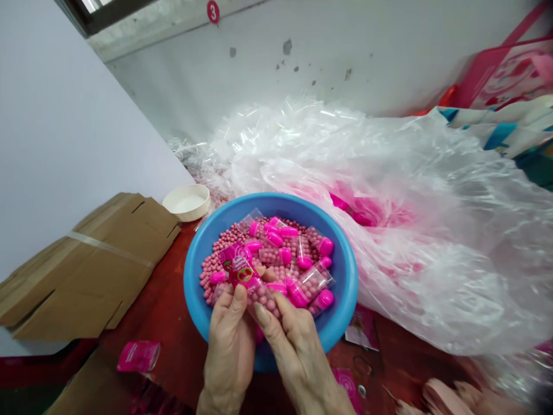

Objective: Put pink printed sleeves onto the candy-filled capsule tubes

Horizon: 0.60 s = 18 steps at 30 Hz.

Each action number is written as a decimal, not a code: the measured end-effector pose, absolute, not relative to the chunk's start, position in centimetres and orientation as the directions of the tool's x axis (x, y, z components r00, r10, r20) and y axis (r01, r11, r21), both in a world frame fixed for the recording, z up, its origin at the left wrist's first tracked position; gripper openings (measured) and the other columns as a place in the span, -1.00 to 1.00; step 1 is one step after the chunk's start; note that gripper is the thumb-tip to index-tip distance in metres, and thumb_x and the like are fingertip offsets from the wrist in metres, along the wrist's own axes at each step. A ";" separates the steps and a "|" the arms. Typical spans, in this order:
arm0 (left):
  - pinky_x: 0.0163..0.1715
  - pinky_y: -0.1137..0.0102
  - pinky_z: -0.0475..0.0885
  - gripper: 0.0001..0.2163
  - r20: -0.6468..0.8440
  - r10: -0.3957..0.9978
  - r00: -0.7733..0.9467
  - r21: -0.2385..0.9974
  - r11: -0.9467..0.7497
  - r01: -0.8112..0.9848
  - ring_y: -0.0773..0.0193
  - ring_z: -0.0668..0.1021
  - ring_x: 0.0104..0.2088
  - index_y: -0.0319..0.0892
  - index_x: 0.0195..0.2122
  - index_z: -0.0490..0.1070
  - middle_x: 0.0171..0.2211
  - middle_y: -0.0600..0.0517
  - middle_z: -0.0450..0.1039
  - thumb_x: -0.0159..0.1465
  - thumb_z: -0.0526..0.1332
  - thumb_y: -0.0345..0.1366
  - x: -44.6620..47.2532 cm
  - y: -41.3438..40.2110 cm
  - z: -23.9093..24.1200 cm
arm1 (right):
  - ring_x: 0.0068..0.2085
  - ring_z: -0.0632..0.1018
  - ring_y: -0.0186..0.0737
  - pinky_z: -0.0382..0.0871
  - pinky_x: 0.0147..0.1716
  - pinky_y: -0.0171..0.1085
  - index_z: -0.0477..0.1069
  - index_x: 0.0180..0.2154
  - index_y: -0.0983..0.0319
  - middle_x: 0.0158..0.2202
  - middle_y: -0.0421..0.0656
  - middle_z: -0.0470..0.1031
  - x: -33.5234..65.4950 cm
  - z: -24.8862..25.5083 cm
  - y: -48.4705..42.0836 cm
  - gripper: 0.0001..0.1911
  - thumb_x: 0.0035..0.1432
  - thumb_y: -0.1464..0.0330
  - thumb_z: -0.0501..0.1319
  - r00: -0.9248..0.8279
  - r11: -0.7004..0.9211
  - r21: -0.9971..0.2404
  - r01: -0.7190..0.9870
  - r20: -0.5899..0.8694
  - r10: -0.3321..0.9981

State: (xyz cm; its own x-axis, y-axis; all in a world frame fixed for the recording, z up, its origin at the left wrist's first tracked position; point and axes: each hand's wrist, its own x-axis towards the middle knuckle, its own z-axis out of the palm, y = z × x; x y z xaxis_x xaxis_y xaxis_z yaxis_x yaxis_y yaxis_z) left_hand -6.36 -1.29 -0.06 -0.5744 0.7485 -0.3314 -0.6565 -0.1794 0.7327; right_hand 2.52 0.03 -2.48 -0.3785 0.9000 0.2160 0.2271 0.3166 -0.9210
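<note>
Over a blue basin, my left hand and my right hand are together. My left thumb presses on the lower edge of a pink printed wrapper. Just below that wrapper, my right thumb and fingers close on a clear container of pink balls. Whether wrapper and container are joined cannot be made out. Loose pink balls fill much of the basin. On them lie several clear bottles with bright pink caps, some tilted, some on their sides.
Crumpled clear plastic bags spread over the right side. Flattened cardboard lies left, with a white round dish behind it. A pink packet rests near the front left of the red tabletop. A wall stands behind.
</note>
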 end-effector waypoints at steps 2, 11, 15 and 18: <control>-0.22 0.32 0.53 -0.77 -0.344 0.762 -0.549 0.701 -0.180 -0.690 0.30 0.58 -0.50 -0.19 -0.47 0.59 -0.50 0.05 0.59 -0.09 0.48 -0.17 -6.4 -1.3 -0.2 | -0.32 0.59 -0.13 0.41 -0.34 -0.26 0.48 -0.12 0.25 -0.28 -0.05 0.61 2.5 -2.8 0.1 -0.60 0.31 0.13 0.03 -0.411 0.272 -0.930 0.246 0.154 0.899; -0.33 0.36 0.53 -0.82 -0.350 0.762 -0.545 0.746 -0.125 -0.654 0.32 0.55 -0.54 -0.21 -0.41 0.58 -0.55 0.05 0.55 -0.01 0.44 -0.25 -5.3 -1.6 -0.3 | 0.04 0.46 -0.03 0.31 -0.01 -0.12 0.37 0.10 0.21 0.01 -0.01 0.50 2.6 -2.5 0.5 -0.57 0.31 0.17 0.03 -0.499 0.096 -0.995 0.037 0.065 0.864; -0.29 0.36 0.52 -0.87 -0.352 0.817 -0.456 0.738 -0.057 -0.672 0.32 0.54 -0.55 -0.23 -0.50 0.56 -0.61 0.06 0.50 0.09 0.37 -0.27 -4.7 -1.8 -0.4 | -0.12 0.51 -0.02 0.40 -0.18 -0.17 0.45 -0.01 0.22 -0.15 -0.02 0.55 2.7 -3.0 0.0 -0.58 0.25 0.11 0.10 -0.412 -0.002 -1.000 -0.025 0.009 0.911; -0.20 0.31 0.51 -0.87 -0.351 0.838 -0.417 0.735 -0.029 -0.677 0.24 0.60 -0.47 -0.20 -0.47 0.58 -0.60 0.05 0.52 0.12 0.34 -0.25 -4.4 -1.6 -0.5 | -0.15 0.49 -0.06 0.38 -0.17 -0.19 0.46 -0.06 0.21 -0.17 -0.04 0.52 2.6 -2.8 0.0 -0.56 0.19 0.06 0.14 -0.402 -0.101 -0.990 -0.103 -0.051 0.914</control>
State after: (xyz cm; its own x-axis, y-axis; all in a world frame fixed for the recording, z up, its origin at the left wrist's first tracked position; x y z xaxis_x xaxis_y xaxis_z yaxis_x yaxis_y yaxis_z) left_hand -4.44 -1.63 -0.52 -0.4168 0.8383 -0.3514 -0.6773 -0.0286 0.7351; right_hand 2.62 -0.02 -2.79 -0.4024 0.9140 -0.0513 -0.1029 -0.1008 -0.9896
